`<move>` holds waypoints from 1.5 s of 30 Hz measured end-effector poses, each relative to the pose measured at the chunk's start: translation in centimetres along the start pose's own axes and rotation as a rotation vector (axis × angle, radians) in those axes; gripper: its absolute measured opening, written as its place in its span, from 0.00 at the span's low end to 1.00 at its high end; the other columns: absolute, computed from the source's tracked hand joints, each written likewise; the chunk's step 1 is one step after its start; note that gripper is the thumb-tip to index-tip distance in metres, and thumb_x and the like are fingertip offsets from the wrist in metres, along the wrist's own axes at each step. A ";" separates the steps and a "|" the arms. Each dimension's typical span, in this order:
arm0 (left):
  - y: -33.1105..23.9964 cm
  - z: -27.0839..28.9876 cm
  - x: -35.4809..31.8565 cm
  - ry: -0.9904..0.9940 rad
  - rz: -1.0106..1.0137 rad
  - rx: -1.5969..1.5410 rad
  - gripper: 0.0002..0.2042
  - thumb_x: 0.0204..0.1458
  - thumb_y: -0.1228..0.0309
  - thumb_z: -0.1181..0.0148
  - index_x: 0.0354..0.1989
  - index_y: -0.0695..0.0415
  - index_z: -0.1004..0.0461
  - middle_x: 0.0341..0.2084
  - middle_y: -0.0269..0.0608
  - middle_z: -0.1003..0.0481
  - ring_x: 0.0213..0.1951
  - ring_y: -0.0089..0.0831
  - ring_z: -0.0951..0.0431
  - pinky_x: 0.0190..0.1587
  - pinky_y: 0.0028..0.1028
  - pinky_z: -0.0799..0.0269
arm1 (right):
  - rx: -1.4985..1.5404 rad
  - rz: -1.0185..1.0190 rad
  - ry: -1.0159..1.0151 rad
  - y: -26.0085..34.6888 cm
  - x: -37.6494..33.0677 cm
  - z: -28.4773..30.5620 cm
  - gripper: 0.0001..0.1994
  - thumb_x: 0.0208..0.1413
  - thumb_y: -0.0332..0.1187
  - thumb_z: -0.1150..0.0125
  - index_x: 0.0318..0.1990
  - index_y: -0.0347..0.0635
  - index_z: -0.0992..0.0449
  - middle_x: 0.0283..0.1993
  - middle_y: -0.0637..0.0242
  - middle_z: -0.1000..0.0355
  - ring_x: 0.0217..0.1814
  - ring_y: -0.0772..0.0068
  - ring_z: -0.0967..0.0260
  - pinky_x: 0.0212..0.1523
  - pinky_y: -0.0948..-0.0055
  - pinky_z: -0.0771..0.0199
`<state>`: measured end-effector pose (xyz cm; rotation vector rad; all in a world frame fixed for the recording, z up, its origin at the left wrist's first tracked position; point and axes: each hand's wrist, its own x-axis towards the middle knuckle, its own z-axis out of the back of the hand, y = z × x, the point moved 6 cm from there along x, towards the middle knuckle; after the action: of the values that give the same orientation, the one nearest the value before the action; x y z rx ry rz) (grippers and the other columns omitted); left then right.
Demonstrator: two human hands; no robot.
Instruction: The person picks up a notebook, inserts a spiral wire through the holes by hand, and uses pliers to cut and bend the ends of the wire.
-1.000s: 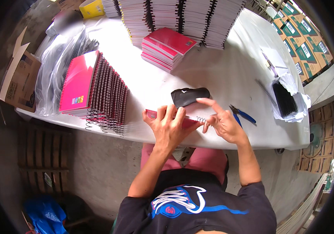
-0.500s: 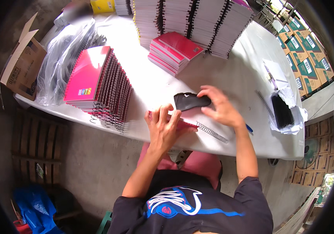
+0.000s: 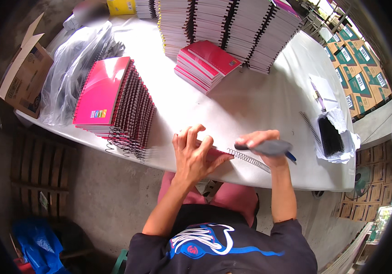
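Observation:
My left hand [image 3: 189, 157] grips a thin red notebook [image 3: 215, 153] at the table's near edge, fingers bent over it. From the notebook's right end a dark wire spiral coil [image 3: 252, 161] sticks out over the table. Just above that coil, my right hand [image 3: 263, 136] is closed on a flat, dark, slipper-shaped piece [image 3: 272, 147], smeared by motion. A blue pen [image 3: 291, 156] shows partly beside this piece. How far the coil runs into the notebook is hidden by my left hand.
Spiral-bound red notebooks [image 3: 99, 93] are stacked at left, beside clear plastic [image 3: 68, 68] and a cardboard box [image 3: 27, 80]. More red notebooks [image 3: 209, 59] lie in front of tall bound stacks [image 3: 209, 23]. Black coils [image 3: 330, 134] in white paper and a loose coil [image 3: 310, 126] lie right.
My right hand has lifted the dark slipper-shaped piece off the table and brought it right and nearer, above the coil. My left hand stays on the notebook.

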<state>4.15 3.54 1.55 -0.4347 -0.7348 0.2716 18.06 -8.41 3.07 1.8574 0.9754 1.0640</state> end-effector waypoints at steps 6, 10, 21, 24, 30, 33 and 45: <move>0.3 0.8 0.3 -0.082 0.012 0.021 0.25 0.28 0.49 0.27 0.28 0.55 0.29 0.51 0.49 0.40 0.50 0.47 0.39 0.47 0.44 0.42 | -0.491 -0.112 -0.042 0.1 1.5 -0.8 0.10 0.39 0.19 0.39 0.32 0.38 0.18 0.36 0.58 0.24 0.39 0.68 0.25 0.44 0.72 0.27; 1.2 1.0 0.7 -0.100 0.106 -0.085 0.29 0.18 0.51 0.22 0.25 0.54 0.31 0.53 0.54 0.46 0.50 0.46 0.41 0.44 0.39 0.36 | -0.871 -0.145 -0.040 -0.9 1.9 -0.7 0.11 0.39 0.18 0.40 0.32 0.37 0.19 0.35 0.61 0.25 0.38 0.70 0.28 0.43 0.74 0.30; 4.3 -1.1 -0.1 -0.137 0.325 -0.557 0.41 0.15 0.50 0.21 0.36 0.56 0.42 0.39 0.40 0.44 0.49 0.37 0.42 0.39 0.33 0.34 | -0.375 0.014 0.155 0.4 2.6 -2.9 0.16 0.35 0.15 0.42 0.34 0.41 0.18 0.33 0.66 0.27 0.35 0.74 0.30 0.36 0.74 0.31; 4.2 -0.9 0.1 -0.169 0.225 -0.490 0.44 0.14 0.50 0.20 0.37 0.55 0.47 0.39 0.39 0.45 0.42 0.31 0.38 0.40 0.32 0.35 | -0.779 -0.159 -0.075 -0.7 3.2 -0.8 0.19 0.33 0.15 0.45 0.34 0.44 0.17 0.32 0.64 0.26 0.35 0.72 0.30 0.38 0.75 0.31; 4.9 -1.8 0.2 -0.123 0.302 -0.592 0.46 0.10 0.51 0.20 0.35 0.58 0.47 0.39 0.44 0.45 0.49 0.39 0.40 0.50 0.35 0.37 | -0.827 -0.202 -0.016 -1.9 4.0 -1.3 0.22 0.31 0.14 0.47 0.34 0.46 0.17 0.33 0.66 0.25 0.34 0.74 0.30 0.37 0.76 0.31; 6.0 -2.6 0.1 -0.158 0.509 -0.886 0.47 0.11 0.50 0.20 0.36 0.58 0.48 0.39 0.44 0.45 0.47 0.38 0.40 0.50 0.35 0.37 | -0.376 -0.015 0.181 -0.4 4.7 -4.2 0.19 0.32 0.14 0.44 0.34 0.43 0.17 0.31 0.64 0.26 0.33 0.74 0.30 0.37 0.76 0.32; 4.8 -2.1 0.7 -0.077 0.262 -0.674 0.46 0.15 0.50 0.20 0.37 0.60 0.48 0.39 0.43 0.46 0.49 0.38 0.41 0.49 0.34 0.36 | -0.444 -0.085 0.063 -2.3 5.8 -2.9 0.21 0.33 0.13 0.46 0.36 0.44 0.18 0.32 0.64 0.26 0.32 0.73 0.30 0.35 0.76 0.30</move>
<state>5.70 7.44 -1.65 -1.1705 -0.8380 0.2832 17.03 -1.66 3.94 1.4168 0.7691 1.1822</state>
